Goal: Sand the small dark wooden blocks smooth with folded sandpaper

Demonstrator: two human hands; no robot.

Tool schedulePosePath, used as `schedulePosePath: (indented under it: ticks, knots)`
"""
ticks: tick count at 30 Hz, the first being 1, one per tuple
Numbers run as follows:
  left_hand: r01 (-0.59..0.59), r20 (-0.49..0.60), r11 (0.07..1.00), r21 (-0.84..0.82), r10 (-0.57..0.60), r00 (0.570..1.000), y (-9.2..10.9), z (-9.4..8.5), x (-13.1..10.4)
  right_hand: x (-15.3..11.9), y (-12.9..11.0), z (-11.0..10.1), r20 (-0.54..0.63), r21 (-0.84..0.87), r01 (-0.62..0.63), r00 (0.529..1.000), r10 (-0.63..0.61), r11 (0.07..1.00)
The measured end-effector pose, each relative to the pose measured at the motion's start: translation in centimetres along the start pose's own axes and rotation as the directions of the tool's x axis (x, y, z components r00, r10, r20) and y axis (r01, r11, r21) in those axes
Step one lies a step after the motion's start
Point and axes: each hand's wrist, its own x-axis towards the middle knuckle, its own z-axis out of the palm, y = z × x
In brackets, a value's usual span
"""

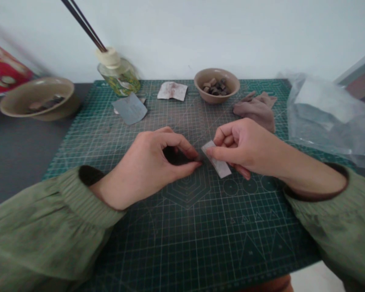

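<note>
Over the middle of the green cutting mat, my left hand is closed in a pinch of thumb and index finger. Whatever sits at its fingertips is too small and dark to name. Just to the right, my right hand grips a small folded strip of pale grey paper between thumb and bent fingers. The strip slants down to the right, its upper end close to my left fingertips. Whether the two touch I cannot tell.
Along the back stand a reed diffuser bottle, a stained folded paper, and a bowl of small brown blocks. A grey sheet, a crumpled brownish cloth and a plastic bag lie nearby. Another bowl is at left.
</note>
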Motion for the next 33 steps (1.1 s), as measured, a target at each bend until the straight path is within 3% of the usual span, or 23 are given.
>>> schedulePosePath:
  ticks: [14, 18, 33]
  knots:
    - [0.048, -0.016, 0.998, -0.036, -0.049, 0.999, 0.1, 0.2, 0.0, 0.5, 0.4, 1.1, -0.005, -0.018, 0.021, 1.0, -0.021, 1.0]
    - [0.059, -0.017, 0.997, -0.04, -0.06, 0.998, 0.2, 0.1, 0.0, 0.4, 0.4, 1.1, 0.04, -0.01, 0.014, 0.999, -0.014, 1.0]
    - [0.111, -0.05, 0.993, -0.034, -0.113, 0.992, 0.8, 0.4, -0.2, 0.5, 0.0, 1.9, -0.08, -0.123, 0.086, 0.992, -0.096, 0.989]
